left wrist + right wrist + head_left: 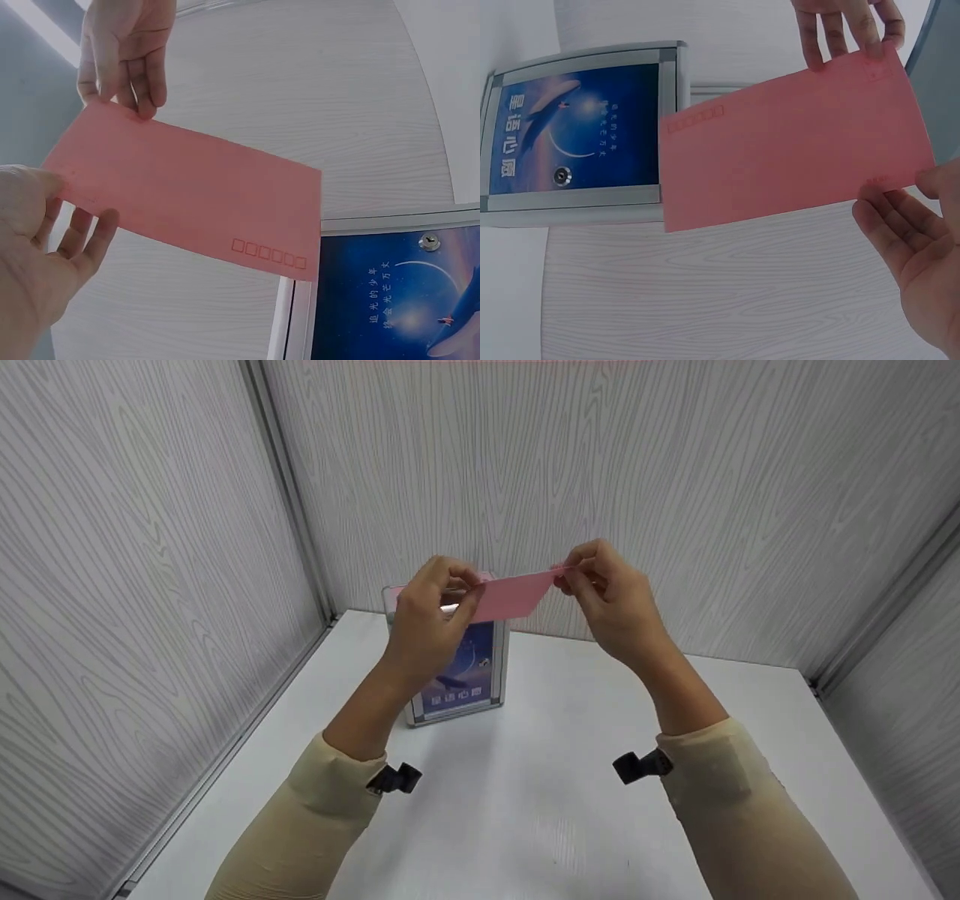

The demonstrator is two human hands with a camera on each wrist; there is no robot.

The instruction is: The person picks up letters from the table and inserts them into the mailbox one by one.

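A pink envelope [514, 594] hangs flat in the air between both hands. My left hand [459, 591] pinches its left end between thumb and fingers, and my right hand [574, 577] pinches the opposite end. In the left wrist view the envelope [187, 202] shows a row of small red squares near one corner. My left hand [52, 217] grips the near corner there, and my right hand [124, 82] grips the far one. Just below and behind the envelope stands a metal-framed box [457, 675] with a blue picture front [577, 127].
The box stands on a white table [570, 780] near the back left corner. Grey wood-grain walls [135, 585] close the table in on three sides. A small black camera clip [637, 766] sits on each beige sleeve.
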